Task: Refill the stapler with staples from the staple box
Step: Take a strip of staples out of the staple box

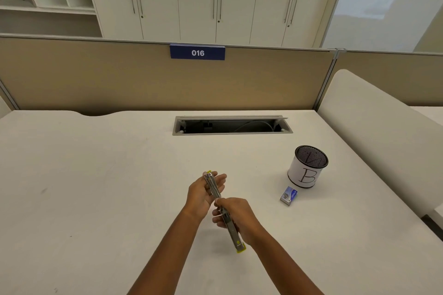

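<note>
A grey metal stapler with yellow-green ends is swung fully open into one long line above the white desk. My left hand cradles its far half, fingers curled under the metal. My right hand grips the near half, whose yellow end pokes out below the wrist. The small blue staple box lies closed on the desk to the right, apart from both hands.
A black mesh pen cup wrapped in white paper marked "B" stands just behind the staple box. An open cable tray is set into the desk farther back. A beige partition bounds the desk at the back.
</note>
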A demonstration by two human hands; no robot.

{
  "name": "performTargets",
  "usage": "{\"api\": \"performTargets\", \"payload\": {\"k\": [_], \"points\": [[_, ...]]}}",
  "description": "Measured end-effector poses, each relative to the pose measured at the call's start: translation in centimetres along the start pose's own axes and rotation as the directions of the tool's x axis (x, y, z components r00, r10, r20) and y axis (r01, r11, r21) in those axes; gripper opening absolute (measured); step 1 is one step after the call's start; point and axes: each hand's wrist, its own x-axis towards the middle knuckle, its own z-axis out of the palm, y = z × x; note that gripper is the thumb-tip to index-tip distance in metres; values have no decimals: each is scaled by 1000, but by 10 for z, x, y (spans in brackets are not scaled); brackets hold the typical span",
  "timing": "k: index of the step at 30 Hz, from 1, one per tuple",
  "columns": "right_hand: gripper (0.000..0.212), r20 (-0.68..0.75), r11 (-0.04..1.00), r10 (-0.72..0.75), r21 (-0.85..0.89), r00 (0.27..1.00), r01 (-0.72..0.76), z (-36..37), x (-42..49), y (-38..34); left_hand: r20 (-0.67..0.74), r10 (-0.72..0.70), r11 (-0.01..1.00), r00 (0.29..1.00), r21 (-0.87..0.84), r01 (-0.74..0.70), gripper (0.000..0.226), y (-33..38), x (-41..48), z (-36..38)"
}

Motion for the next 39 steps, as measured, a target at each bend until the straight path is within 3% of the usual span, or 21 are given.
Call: {"api": "performTargets", "payload": {"k": [6,11,13,15,17,20,26,29,33,34,38,39], "points": [[19,-51,968,-180,-186,982,168,-3,1,4,34,-83,990,996,-108,87,36,-3,2,-6],[18,-101,864,-330,-432,939,257,-8,3,2,-15,-125,985,992,-119,123,57,-3,2,-12],[18,-110,724,-429,-636,897,268,-12,7,3,-88,-124,988,988,-98,115,62,-3,2,-15],[20,-54,479,-527,-843,848,244,-18,12,7,-165,-105,994,981,-57,97,62,-2,3,-18],[23,13,278,-538,-941,843,192,-24,16,11,-227,-72,997,971,-9,72,61,-2,4,-19],[23,85,98,-474,-984,876,149,-33,21,18,-290,-33,998,956,39,46,59,-1,5,-21],[15,53,144,-580,-975,813,167,-41,20,28,-331,-16,996,943,78,44,55,-1,6,-22],[25,-53,292,-516,-949,855,118,-47,22,31,-323,-28,994,946,92,61,52,-3,5,-20],[23,-136,421,-613,-890,779,177,-49,21,28,-300,-46,990,953,112,83,46,-6,4,-20],[25,-108,403,-639,-890,761,212,-50,20,28,-294,-46,989,955,121,85,46,-7,4,-21],[21,73,110,-651,-976,755,189,-50,15,27,-287,-56,987,956,131,97,45,-10,2,-21],[23,87,99,-679,-973,729,208,-50,14,27,-284,-59,986,957,131,99,45,-9,2,-21]]}}
